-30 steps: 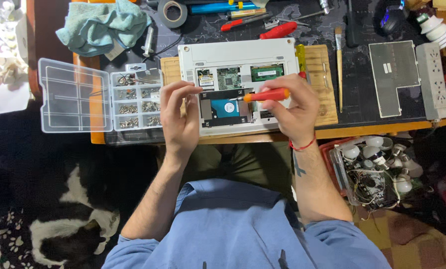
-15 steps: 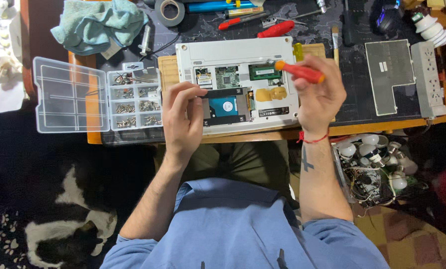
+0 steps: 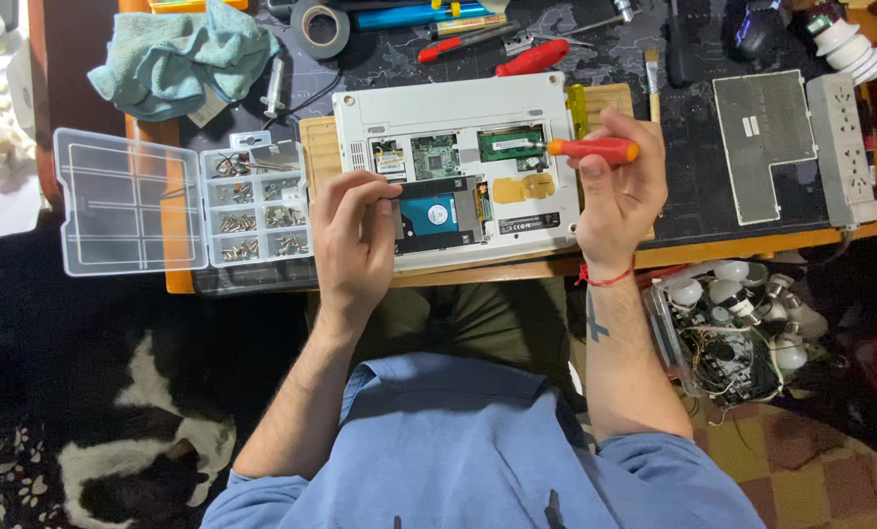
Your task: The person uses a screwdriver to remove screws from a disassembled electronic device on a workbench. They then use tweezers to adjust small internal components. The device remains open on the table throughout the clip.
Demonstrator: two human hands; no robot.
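Note:
A white laptop (image 3: 458, 108) lies upside down on a wooden board with its bottom cover off, showing circuit boards and a hard drive (image 3: 438, 214) in a black bay. My left hand (image 3: 352, 240) rests on the laptop's left edge, fingertips pinched at the drive's left side. My right hand (image 3: 616, 196) is raised over the laptop's right edge, holding an orange-handled screwdriver (image 3: 595, 150) whose tip points left toward the green memory module (image 3: 510, 144).
An open clear parts box (image 3: 179, 201) with several screw compartments sits left of the laptop. A teal cloth (image 3: 179, 49), tape roll (image 3: 319, 26), red-handled tools (image 3: 531, 57), grey cover panel (image 3: 766, 147) and power strip (image 3: 843, 147) lie around. A bin of bulbs (image 3: 732, 328) stands lower right.
My right hand lifted the screwdriver from over the hard drive up and to the right edge of the laptop. My left hand stayed at the drive's left side.

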